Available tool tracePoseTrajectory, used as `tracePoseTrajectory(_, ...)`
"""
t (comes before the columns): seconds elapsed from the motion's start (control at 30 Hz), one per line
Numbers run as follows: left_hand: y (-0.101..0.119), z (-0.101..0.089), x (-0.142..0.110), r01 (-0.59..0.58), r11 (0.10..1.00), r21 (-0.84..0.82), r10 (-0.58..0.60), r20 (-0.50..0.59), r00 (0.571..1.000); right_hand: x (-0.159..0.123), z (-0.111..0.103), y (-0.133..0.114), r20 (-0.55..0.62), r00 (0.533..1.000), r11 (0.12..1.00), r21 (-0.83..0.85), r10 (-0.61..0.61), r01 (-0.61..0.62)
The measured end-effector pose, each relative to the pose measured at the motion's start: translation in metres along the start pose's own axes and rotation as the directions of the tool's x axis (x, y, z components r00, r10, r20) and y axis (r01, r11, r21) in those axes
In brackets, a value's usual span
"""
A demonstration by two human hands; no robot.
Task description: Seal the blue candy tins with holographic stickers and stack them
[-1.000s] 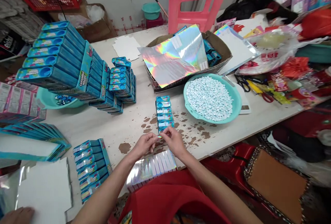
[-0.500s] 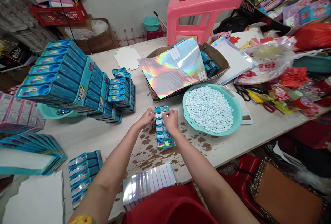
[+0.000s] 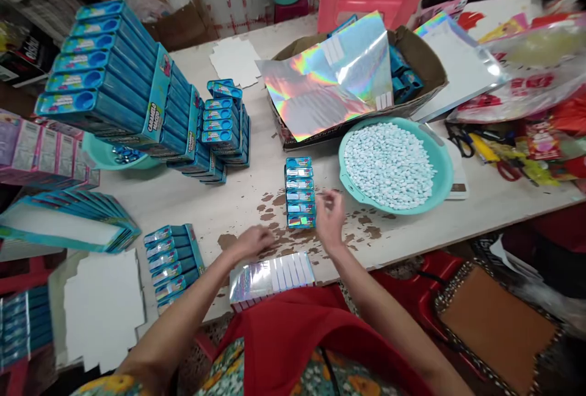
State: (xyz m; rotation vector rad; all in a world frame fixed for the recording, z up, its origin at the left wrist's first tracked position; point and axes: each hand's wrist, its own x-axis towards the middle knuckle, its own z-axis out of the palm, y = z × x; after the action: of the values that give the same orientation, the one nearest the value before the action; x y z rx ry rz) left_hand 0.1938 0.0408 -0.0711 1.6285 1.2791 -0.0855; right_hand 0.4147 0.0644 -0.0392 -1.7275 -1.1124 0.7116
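Observation:
A column of several blue candy boxes (image 3: 300, 196) lies on the table in front of me, some with shiny strips across the top. Just right of its lower end is my right hand (image 3: 330, 222), loosely open with bent fingers and nothing visible in it. My left hand (image 3: 251, 242) hovers left of the column, above a row of shiny holographic strips (image 3: 272, 275) near the table's front edge. Its fingers are loosely curled, slightly blurred and apart, with nothing seen in them.
To the right stands a turquoise basin (image 3: 442, 170) of pale candies (image 3: 389, 164). Behind it, a cardboard box (image 3: 425, 63) carries holographic sheets (image 3: 329, 79). Blue boxes (image 3: 123, 91) are stacked high at left. Scissors (image 3: 460, 140) lie at far right.
Both hands have left the top of the blue box column and drawn back toward me. The left moved down to the holographic strips, the right to the column's right side. The camera view has shifted.

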Motion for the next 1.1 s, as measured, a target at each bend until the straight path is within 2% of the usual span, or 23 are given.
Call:
tracePoseTrajectory(0.03, -0.009, 0.013, -0.02, 0.051, 0.997, 0.062, -0.055, 0.062, 0.997, -0.026, -0.006, 0.001, 0.054, 0.998, 0.999, 0.003, -0.041, 0.041)
tracePoseTrajectory(0.1, -0.022, 0.038, -0.053, 0.149, 0.971, 0.187, -0.159, 0.043, 0.986, -0.073, -0.011, 0.006, 0.238, 0.967, 0.996, 0.016, -0.089, 0.088)
tracePoseTrajectory(0.13, -0.027, 0.047, -0.064, 0.184, 0.957, 0.225, -0.192, 0.016, 0.981, -0.093, -0.011, 0.01, 0.339, 0.935, 0.994, 0.014, -0.104, 0.106)
tracePoseTrajectory(0.23, -0.033, 0.062, -0.078, 0.2, 0.96, 0.196, -0.203, -0.007, 0.979, -0.126, -0.002, 0.023, 0.621, 0.772, 0.985, 0.005, -0.136, 0.17)
tracePoseTrajectory(0.3, -0.035, 0.06, -0.078, 0.207, 0.969, 0.137, -0.207, -0.014, 0.978, -0.132, 0.005, 0.03, 0.724, 0.671, 0.972, -0.003, -0.161, 0.236)
tracePoseTrajectory(0.37, -0.036, 0.054, -0.076, 0.21, 0.971, 0.11, -0.208, -0.027, 0.978, -0.13, 0.012, 0.033, 0.763, 0.62, 0.952, -0.021, -0.182, 0.305)
tracePoseTrajectory(0.43, -0.036, 0.049, -0.074, 0.195, 0.974, 0.111, -0.193, -0.031, 0.981, -0.128, 0.017, 0.035, 0.78, 0.597, 0.934, -0.044, -0.19, 0.354)
tracePoseTrajectory(0.53, -0.037, 0.049, -0.072, 0.197, 0.978, 0.073, -0.194, -0.046, 0.98, -0.126, 0.022, 0.036, 0.784, 0.597, 0.916, -0.098, -0.17, 0.389)
tracePoseTrajectory(0.63, -0.041, 0.053, -0.071, 0.226, 0.973, -0.036, -0.228, -0.059, 0.972, -0.128, 0.024, 0.039, 0.781, 0.609, 0.893, -0.167, -0.139, 0.417)
tracePoseTrajectory(0.7, -0.045, 0.055, -0.07, 0.21, 0.973, -0.094, -0.217, -0.067, 0.974, -0.13, 0.024, 0.04, 0.798, 0.588, 0.87, -0.193, -0.129, 0.453)
tracePoseTrajectory(0.83, -0.051, 0.055, -0.066, 0.198, 0.972, -0.129, -0.207, -0.065, 0.976, -0.133, 0.026, 0.041, 0.855, 0.495, 0.807, -0.179, -0.156, 0.563)
tracePoseTrajectory(0.93, -0.052, 0.054, -0.062, 0.234, 0.963, -0.132, -0.245, -0.07, 0.967, -0.134, 0.029, 0.04, 0.883, 0.421, 0.746, -0.136, -0.206, 0.651)
tracePoseTrajectory(1.07, -0.051, 0.054, -0.058, 0.29, 0.949, -0.123, -0.302, -0.091, 0.949, -0.134, 0.03, 0.039, 0.912, 0.295, 0.649, -0.044, -0.284, 0.76)
tracePoseTrajectory(1.1, -0.05, 0.054, -0.057, 0.296, 0.947, -0.127, -0.308, -0.091, 0.947, -0.133, 0.029, 0.039, 0.915, 0.278, 0.639, -0.03, -0.291, 0.768)
